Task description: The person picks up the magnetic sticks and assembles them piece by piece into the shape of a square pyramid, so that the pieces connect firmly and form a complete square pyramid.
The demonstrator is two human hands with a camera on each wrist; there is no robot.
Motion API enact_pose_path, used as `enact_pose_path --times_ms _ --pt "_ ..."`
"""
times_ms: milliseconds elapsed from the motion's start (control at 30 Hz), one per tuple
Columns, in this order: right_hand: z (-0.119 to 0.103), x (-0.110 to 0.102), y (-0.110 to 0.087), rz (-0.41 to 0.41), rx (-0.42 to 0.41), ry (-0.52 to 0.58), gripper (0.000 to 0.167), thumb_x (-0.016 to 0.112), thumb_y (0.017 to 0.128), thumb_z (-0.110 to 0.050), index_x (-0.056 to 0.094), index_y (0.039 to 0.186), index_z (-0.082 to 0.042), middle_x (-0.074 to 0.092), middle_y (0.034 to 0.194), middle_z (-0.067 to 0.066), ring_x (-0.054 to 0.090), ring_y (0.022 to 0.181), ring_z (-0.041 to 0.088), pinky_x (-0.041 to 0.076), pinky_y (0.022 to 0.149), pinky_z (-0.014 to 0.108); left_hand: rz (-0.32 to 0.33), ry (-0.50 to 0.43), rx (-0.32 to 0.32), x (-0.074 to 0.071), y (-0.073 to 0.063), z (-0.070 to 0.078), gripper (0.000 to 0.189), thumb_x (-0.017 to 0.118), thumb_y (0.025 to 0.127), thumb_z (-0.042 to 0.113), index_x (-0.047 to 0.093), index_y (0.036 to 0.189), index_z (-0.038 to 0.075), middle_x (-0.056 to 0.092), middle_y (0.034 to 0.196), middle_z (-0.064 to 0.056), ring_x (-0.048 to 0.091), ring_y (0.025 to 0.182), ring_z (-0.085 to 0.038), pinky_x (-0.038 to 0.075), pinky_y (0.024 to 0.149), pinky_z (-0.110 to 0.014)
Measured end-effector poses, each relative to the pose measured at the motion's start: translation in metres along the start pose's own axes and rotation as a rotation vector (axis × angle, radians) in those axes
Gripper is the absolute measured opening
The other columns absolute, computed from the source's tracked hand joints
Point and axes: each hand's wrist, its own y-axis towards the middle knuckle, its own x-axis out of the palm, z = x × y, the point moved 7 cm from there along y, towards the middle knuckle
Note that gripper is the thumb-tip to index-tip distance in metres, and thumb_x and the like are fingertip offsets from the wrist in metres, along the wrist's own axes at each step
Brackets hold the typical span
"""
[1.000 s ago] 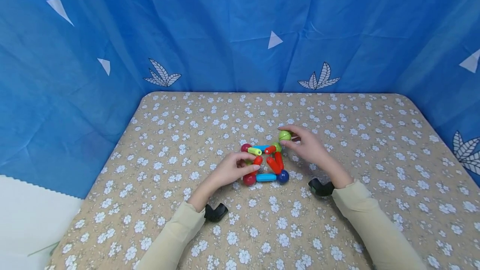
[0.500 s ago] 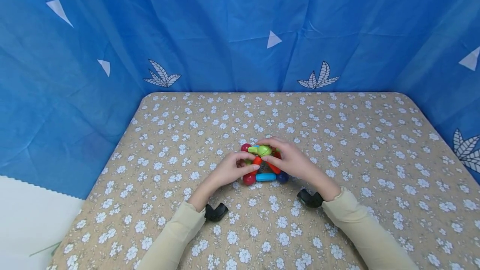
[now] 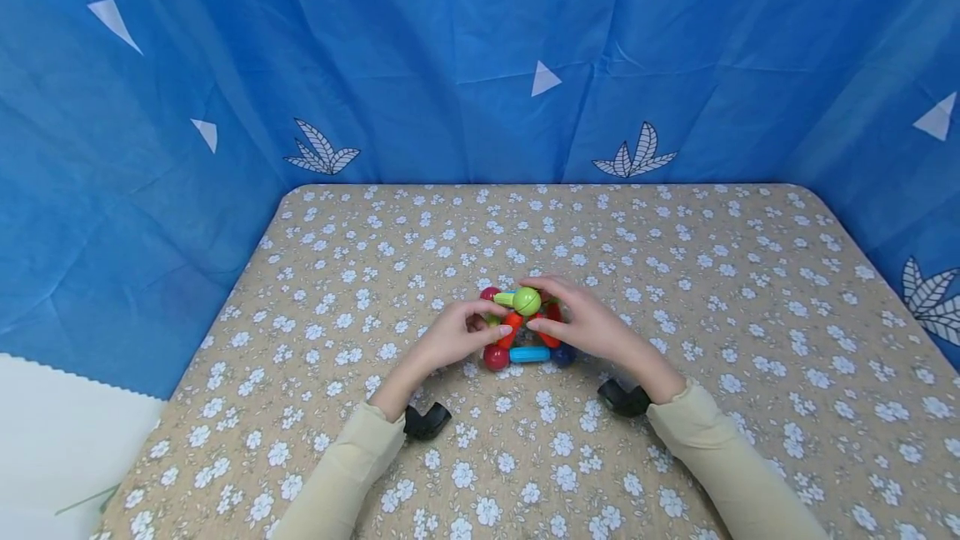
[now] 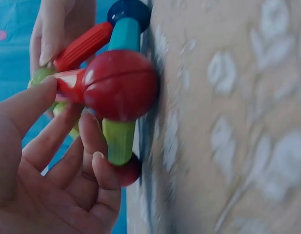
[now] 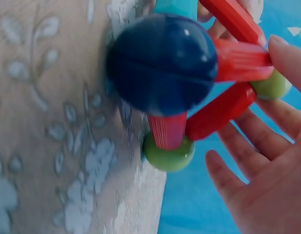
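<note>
Magnetic rods and balls form a small frame on the table. A green ball (image 3: 527, 301) tops it, where several sloping rods meet. My left hand (image 3: 453, 335) pinches the front-left red rod (image 4: 72, 84) near its upper end, above a red ball (image 4: 122, 85). From the other side, my right hand (image 3: 581, 323) curves thumb and fingers round the green ball, its thumb by the upper end of a red rod (image 5: 243, 61). The base shows a blue rod (image 3: 529, 354), a dark blue ball (image 5: 162, 63) and a lower green ball (image 5: 169, 152). The hands hide part of the frame.
A flower-patterned cloth covers the table (image 3: 375, 240). Blue curtain (image 3: 465, 65) hangs behind and at both sides. Black wrist mounts (image 3: 427, 422) sit under both forearms, near the cloth.
My right hand has brought the green ball left from beside the frame to its top, drawing in around it. The left hand has stayed nearly in place on the red rod.
</note>
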Motion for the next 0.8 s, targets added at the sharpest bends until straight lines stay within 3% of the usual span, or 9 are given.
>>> enact_pose_path --times_ms 200,300,500,700,800 --pt "0.008 -0.001 -0.003 -0.034 0.039 -0.018 0.062 0.072 0.084 -0.022 0.045 0.137 -0.007 0.049 0.131 0.007 0.050 0.110 0.025 0.042 0.091 0.048 0.195 0.044 0.075 -0.020 0.000 0.002 0.015 0.069 0.087 0.015 0.068 0.101 0.011 0.062 0.092 0.001 0.056 0.079 -0.017 0.047 0.066 -0.031" --pt "0.011 -0.002 -0.004 -0.043 0.053 -0.013 0.064 0.072 0.084 -0.023 0.043 0.138 -0.008 0.046 0.134 0.009 0.049 0.114 0.026 0.040 0.093 0.051 0.241 0.075 0.105 -0.022 0.000 0.004 0.016 0.072 0.085 0.017 0.064 0.098 0.012 0.060 0.101 -0.001 0.055 0.091 -0.019 0.047 0.073 -0.035" --pt "0.013 -0.001 -0.004 -0.040 0.030 0.000 0.061 0.071 0.085 -0.027 0.046 0.136 -0.007 0.048 0.132 0.007 0.049 0.115 0.024 0.040 0.093 0.049 0.168 0.076 0.140 -0.012 0.000 0.007 0.018 0.073 0.084 0.020 0.067 0.098 0.011 0.046 0.133 -0.012 0.041 0.121 -0.024 0.037 0.094 -0.050" --pt "0.012 -0.003 -0.004 -0.015 0.033 0.001 0.054 0.070 0.086 -0.023 0.049 0.133 -0.007 0.050 0.129 0.006 0.049 0.113 0.024 0.041 0.092 0.048 0.115 0.094 0.116 -0.003 0.000 0.007 0.018 0.071 0.085 0.022 0.071 0.101 0.013 0.044 0.138 -0.009 0.036 0.127 -0.025 0.029 0.098 -0.056" --pt "0.011 -0.009 -0.006 0.053 0.058 -0.022 0.044 0.071 0.086 -0.023 0.054 0.123 -0.009 0.053 0.121 0.007 0.050 0.110 0.026 0.041 0.091 0.050 0.109 0.111 0.106 -0.001 0.001 0.007 0.019 0.071 0.085 0.023 0.071 0.101 0.013 0.043 0.139 -0.005 0.034 0.128 -0.025 0.028 0.098 -0.057"
